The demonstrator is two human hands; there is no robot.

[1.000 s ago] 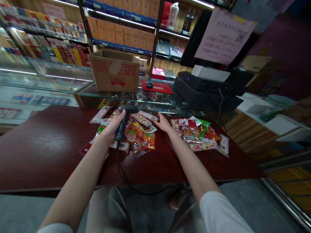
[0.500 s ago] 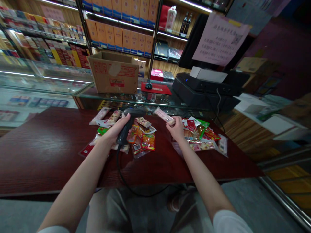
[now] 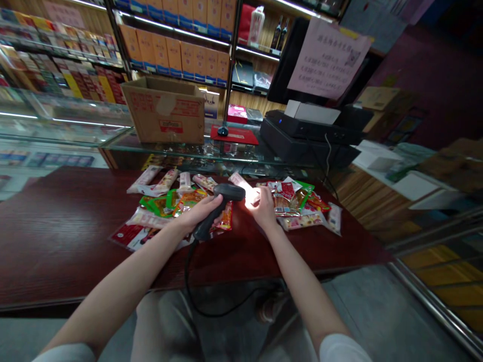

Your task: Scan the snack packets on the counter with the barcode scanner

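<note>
My left hand (image 3: 202, 211) is wrapped round the grip of a black barcode scanner (image 3: 228, 192), its head turned to the right and its cord hanging down. White light falls on the wrapped snack bar (image 3: 238, 181) that my right hand (image 3: 264, 208) pinches just in front of the scanner. Around my left hand lie several snack packets, among them a green packet (image 3: 160, 205) and a clear-wrapped bar (image 3: 146, 179). To the right of my right hand is another pile, with a red packet (image 3: 281, 188) and a long wrapped bar (image 3: 304, 221).
The packets lie on a dark red wooden table (image 3: 68, 226). Behind it stands a glass counter (image 3: 124, 143) bearing an open cardboard box (image 3: 166, 113), a red mat (image 3: 241, 136) and a black printer-like machine (image 3: 302, 130). A monitor with a pink paper sign (image 3: 328, 60) rises above.
My left hand has turned the scanner and brought it right, close to the snack bar. Light now shines on the bar and my right fingers. The whole view has shifted slightly.
</note>
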